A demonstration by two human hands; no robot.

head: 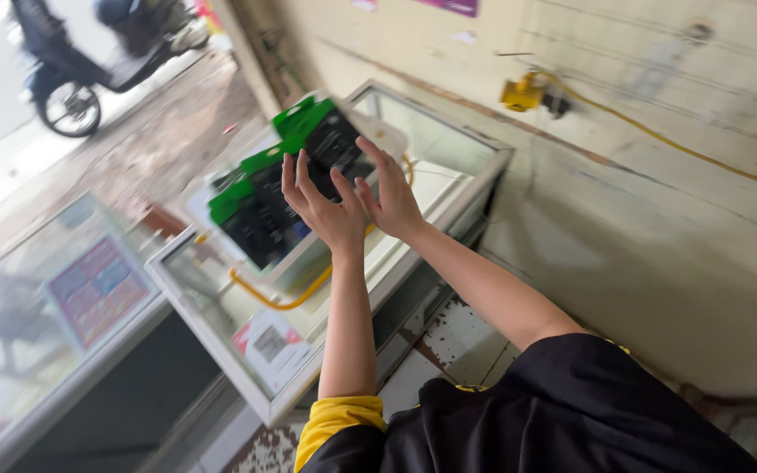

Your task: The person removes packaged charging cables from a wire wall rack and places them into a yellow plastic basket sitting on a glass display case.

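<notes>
While both arms extend toward frame centre, the left hand (321, 206) and right hand (387, 194) rest with spread fingers on green-and-black packages (256, 206). These packages lie on the glass display case (457, 188), above a yellow cable (278, 302).

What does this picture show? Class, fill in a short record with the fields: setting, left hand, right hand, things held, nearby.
setting: glass display counter beside a wall
left hand: left hand, fingers spread on the packages
right hand: right hand, on the packages too
things held: green and black packages, blurred
nearby: yellow cable, scooter on the street
</notes>
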